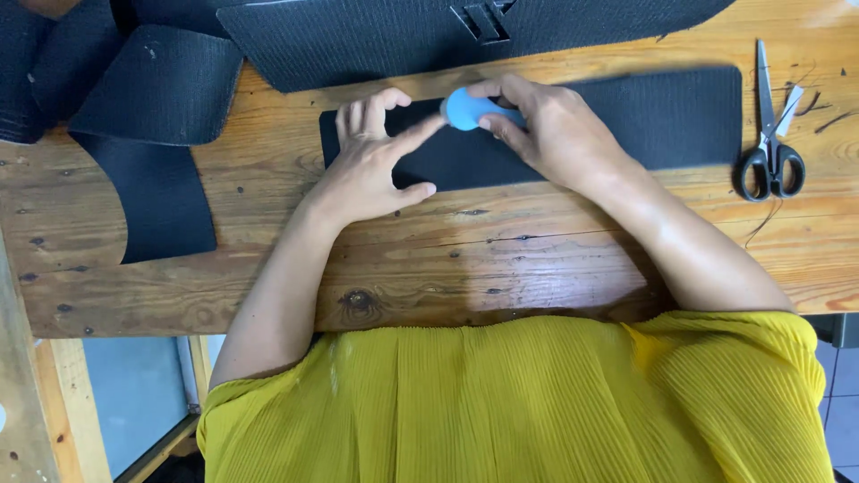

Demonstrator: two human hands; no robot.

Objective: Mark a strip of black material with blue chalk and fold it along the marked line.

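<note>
Yellow-sleeved arms are reaching over the table [537, 259]: left hand [371, 170] is pressing the black strip [662, 116] flat, right hand [546, 125] is gripping a blue tool [465, 109], best kept low.

Scissors [769, 152], curved black pieces [161, 89], wooden table [501, 259]

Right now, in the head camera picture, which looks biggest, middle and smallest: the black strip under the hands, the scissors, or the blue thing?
1. Black strip: biggest, stretching across much of the wooden table.
2. Scissors: middle.
3. Blue thing: smallest, though the right hand hides part of it, so its full size is unsure.
</note>
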